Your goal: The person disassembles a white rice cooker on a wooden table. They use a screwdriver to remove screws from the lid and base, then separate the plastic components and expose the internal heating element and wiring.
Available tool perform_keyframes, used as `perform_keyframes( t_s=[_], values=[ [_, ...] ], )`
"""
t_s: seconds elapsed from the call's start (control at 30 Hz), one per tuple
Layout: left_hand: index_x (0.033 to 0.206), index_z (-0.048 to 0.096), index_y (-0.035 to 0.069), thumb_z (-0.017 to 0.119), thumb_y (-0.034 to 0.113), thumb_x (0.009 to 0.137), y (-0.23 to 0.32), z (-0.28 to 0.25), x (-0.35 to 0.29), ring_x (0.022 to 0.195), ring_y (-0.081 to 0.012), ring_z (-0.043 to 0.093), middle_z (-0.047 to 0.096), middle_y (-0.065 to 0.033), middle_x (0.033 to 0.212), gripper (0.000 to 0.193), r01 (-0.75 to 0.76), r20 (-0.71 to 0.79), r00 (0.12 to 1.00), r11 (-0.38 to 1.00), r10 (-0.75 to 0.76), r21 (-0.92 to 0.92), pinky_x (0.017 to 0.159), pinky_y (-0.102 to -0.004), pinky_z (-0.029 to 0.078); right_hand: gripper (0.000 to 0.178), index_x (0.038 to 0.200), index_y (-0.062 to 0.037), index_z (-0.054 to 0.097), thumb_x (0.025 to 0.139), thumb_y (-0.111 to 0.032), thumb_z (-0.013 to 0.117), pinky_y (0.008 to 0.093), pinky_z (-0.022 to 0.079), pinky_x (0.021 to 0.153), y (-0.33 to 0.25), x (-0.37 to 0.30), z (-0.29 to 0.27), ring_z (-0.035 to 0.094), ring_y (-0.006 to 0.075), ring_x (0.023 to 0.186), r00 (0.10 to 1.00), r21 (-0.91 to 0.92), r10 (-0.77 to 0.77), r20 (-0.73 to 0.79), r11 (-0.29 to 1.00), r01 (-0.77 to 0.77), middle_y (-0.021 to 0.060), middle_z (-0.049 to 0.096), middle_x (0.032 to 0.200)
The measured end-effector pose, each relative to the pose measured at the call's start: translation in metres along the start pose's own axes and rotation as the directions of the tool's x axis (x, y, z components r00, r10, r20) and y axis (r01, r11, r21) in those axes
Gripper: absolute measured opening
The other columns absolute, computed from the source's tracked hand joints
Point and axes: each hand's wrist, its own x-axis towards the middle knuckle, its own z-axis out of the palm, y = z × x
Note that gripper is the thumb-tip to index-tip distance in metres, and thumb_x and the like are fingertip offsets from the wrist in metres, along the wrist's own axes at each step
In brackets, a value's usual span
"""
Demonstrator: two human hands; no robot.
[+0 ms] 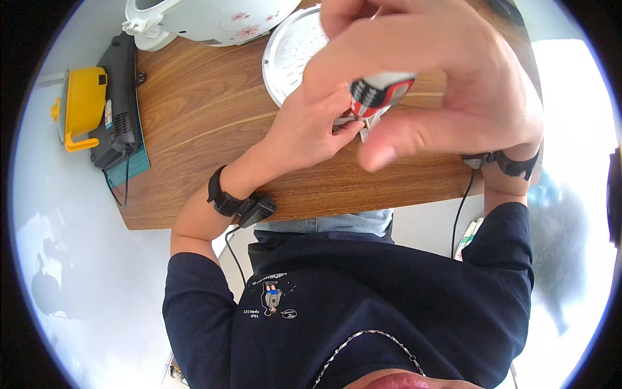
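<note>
Seen from the head camera, with the picture as a clock face, the right hand [447,74] looms large between 1 and 2 o'clock. Its fingers arch and its thumb stands well away from them, leaving a wide gap; whether any fingertip actually grips cannot be told, as the hand hides much of itself.

Through that gap, at 1 o'clock, shows a red, black and white handle [382,92], blurred and tilted, its narrow end toward 7 o'clock. Right under that end lies a small pale piece [364,135]. The left hand [310,126], near 12 o'clock, is nearly closed, thumb and fingertips drawn together at the pale piece, apparently pinching it.

The handle looks light and stiff, probably hard plastic; its dark ribbed band should resist slipping and seems the best place to take hold, with finger pads around it. The pale piece looks light and rigid too, but small, so it could twist away; pinching it by its edges, clear of the handle's narrow end, seems safest.

Beyond the left hand, at 12 o'clock, a round slotted disc [277,83] lies on the wooden table [201,107]; a white flower-patterned appliance [220,26] stands at 11 o'clock.
</note>
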Motion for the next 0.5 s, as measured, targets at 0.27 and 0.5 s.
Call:
perform_keyframes(
  t_s=[0.27, 0.5],
  values=[
    [0.118, 0.071, 0.004, 0.086, 0.015, 0.077, 0.016, -0.006, -0.001, 0.114, -0.0351, 0.067, 0.071, -0.0168, 0.118, 0.045, 0.221, 0.091, 0.971, 0.975, -0.219, -0.006, 0.1, -0.0448, 0.052, 0.043, 0.112, -0.0003, 0.077, 0.071, 0.001, 0.088, 0.0382, 0.054, 0.098, -0.025, -0.041, -0.002, 0.072, 0.0339, 0.113, 0.983, -0.251, 0.128, -0.132, 0.955, -0.158, 0.0173, 0.076, 0.117],
    [0.108, 0.073, 0.005, 0.08, 0.013, 0.081, -0.004, 0.007, -0.001, 0.096, -0.0318, 0.066, 0.07, -0.0125, 0.104, 0.029, 0.019, -0.046, 0.999, 0.987, -0.027, -0.162, 0.083, -0.0423, 0.053, 0.04, 0.115, 0.0021, 0.074, 0.077, -0.005, 0.085, 0.0361, 0.055, 0.089, -0.009, -0.002, 0.011, 0.072, 0.03, 0.101, 0.998, -0.086, 0.012, -0.055, 0.996, -0.016, 0.0133, 0.074, 0.101]
  ],
)
